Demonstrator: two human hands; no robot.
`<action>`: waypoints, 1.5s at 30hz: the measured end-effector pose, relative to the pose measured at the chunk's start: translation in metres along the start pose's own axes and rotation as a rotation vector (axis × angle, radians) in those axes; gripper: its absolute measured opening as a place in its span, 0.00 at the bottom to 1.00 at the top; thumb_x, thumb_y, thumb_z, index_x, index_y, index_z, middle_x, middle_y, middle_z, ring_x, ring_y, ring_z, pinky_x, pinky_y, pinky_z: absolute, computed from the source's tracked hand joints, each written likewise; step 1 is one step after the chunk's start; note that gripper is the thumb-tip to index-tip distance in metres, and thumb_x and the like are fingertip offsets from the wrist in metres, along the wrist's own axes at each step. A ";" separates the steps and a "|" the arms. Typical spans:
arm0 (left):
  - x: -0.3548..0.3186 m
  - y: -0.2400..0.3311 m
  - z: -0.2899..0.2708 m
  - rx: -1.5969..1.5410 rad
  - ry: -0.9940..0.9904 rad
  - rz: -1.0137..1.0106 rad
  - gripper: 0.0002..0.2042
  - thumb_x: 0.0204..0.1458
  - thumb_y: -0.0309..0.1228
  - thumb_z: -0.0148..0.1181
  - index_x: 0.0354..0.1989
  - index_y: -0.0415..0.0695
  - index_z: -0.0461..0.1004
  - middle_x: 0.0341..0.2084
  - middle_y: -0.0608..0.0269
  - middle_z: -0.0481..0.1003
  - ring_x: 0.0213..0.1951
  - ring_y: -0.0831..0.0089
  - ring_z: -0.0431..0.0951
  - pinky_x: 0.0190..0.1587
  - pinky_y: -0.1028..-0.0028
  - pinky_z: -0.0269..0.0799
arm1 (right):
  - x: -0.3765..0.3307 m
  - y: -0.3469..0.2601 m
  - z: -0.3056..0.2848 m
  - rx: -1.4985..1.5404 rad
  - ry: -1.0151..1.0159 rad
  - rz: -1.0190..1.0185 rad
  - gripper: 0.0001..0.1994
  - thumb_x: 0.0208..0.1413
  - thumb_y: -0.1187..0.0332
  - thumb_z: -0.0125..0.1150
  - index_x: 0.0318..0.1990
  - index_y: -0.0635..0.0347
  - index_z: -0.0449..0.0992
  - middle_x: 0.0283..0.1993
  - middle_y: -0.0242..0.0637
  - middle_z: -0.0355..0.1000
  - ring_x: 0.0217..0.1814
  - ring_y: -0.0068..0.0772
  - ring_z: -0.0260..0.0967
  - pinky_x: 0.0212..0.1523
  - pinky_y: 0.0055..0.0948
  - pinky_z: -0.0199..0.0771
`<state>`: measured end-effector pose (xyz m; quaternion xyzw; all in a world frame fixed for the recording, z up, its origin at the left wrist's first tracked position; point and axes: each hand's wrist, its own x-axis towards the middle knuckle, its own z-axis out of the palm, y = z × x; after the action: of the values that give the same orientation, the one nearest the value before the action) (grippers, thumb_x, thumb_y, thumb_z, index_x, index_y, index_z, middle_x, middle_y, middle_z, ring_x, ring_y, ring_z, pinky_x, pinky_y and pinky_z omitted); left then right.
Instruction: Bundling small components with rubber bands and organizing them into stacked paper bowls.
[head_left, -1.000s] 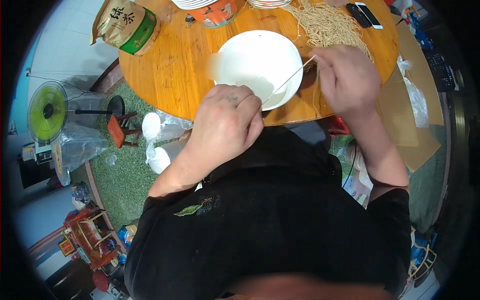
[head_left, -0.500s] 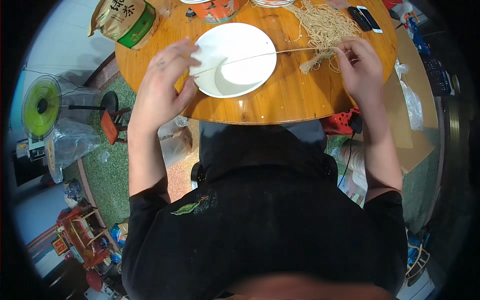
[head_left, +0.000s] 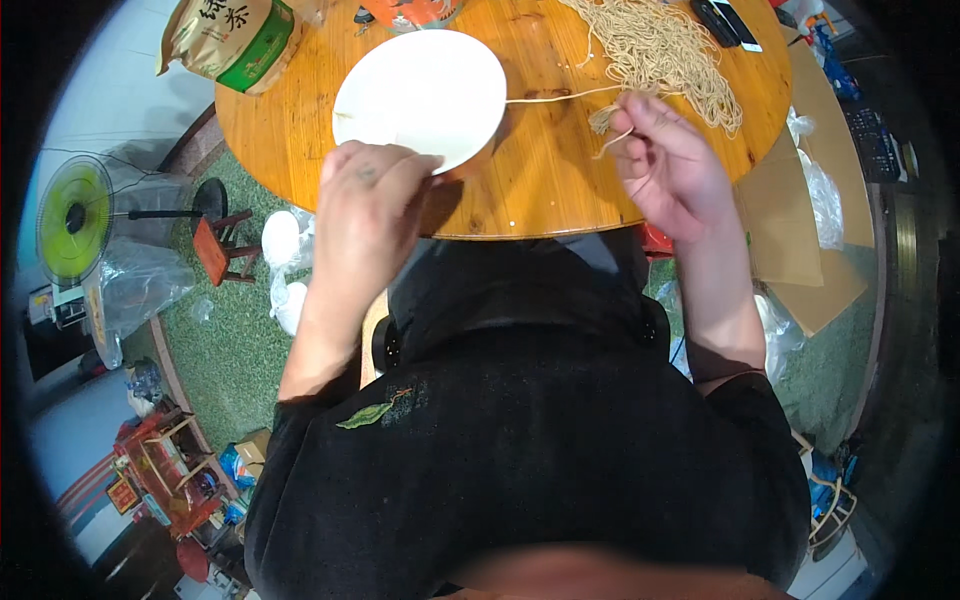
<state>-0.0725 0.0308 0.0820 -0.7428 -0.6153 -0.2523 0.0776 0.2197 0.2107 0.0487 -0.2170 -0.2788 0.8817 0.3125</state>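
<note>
Currently, the left hand [head_left: 368, 198] curls around the near rim of the white bowl [head_left: 418, 95] at about seven o'clock, appearing to grip it, though part of that grasp is hidden. At roughly four o'clock from the bowl, the right hand [head_left: 680, 165] pinches a strand of string [head_left: 560, 98] between thumb and fingertips, a short loose end hanging below. The strand runs from the bowl's three o'clock edge toward that hand; how it is fixed there cannot be told.

If the right hand pulls hard while the left grip is loose, the bowl could swing toward three o'clock or tip over. A light pinch could let the strand slip away. The heap of string [head_left: 680, 65], just beyond the right hand at twelve o'clock, could snag on the strand and knot, since its coils lie loose and crossed.

Farther out on the wooden counter [head_left: 300, 140], an orange tub [head_left: 410, 14] stands at twelve o'clock from the bowl, and a tan-and-green bag [head_left: 235, 45] between nine and ten. A white phone [head_left: 743, 32] lies at one o'clock from the right hand; a dragged coil could catch it.
</note>
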 end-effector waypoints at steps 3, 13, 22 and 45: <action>-0.009 -0.010 -0.013 0.010 -0.084 -0.040 0.13 0.51 0.22 0.73 0.46 0.44 0.84 0.38 0.62 0.84 0.47 0.58 0.84 0.65 0.54 0.71 | -0.003 0.022 0.004 0.190 -0.157 0.058 0.08 0.76 0.69 0.61 0.55 0.59 0.82 0.45 0.34 0.85 0.38 0.19 0.81 0.38 0.19 0.81; 0.001 0.056 -0.001 -0.262 0.223 0.033 0.23 0.50 0.32 0.83 0.52 0.38 0.82 0.47 0.52 0.83 0.47 0.56 0.84 0.50 0.62 0.81 | -0.019 0.049 0.049 0.229 -0.249 0.035 0.08 0.78 0.64 0.60 0.54 0.55 0.81 0.46 0.32 0.85 0.38 0.19 0.81 0.39 0.20 0.81; 0.000 0.079 0.021 -0.506 0.147 -0.125 0.09 0.58 0.26 0.74 0.45 0.40 0.86 0.35 0.55 0.85 0.37 0.56 0.86 0.40 0.65 0.82 | -0.039 0.056 0.051 0.224 -0.296 0.021 0.08 0.77 0.62 0.62 0.52 0.55 0.81 0.43 0.32 0.84 0.42 0.21 0.81 0.41 0.21 0.82; 0.010 0.067 0.001 -0.186 -0.132 -0.037 0.09 0.52 0.18 0.71 0.41 0.38 0.83 0.34 0.52 0.83 0.37 0.50 0.84 0.40 0.59 0.80 | -0.014 0.076 0.033 -1.272 -0.192 -0.936 0.06 0.58 0.79 0.72 0.41 0.62 0.85 0.41 0.40 0.84 0.39 0.39 0.85 0.40 0.33 0.85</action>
<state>-0.0075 0.0241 0.0990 -0.7504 -0.6065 -0.2603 -0.0368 0.1790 0.1403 0.0283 -0.1373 -0.8167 0.3455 0.4414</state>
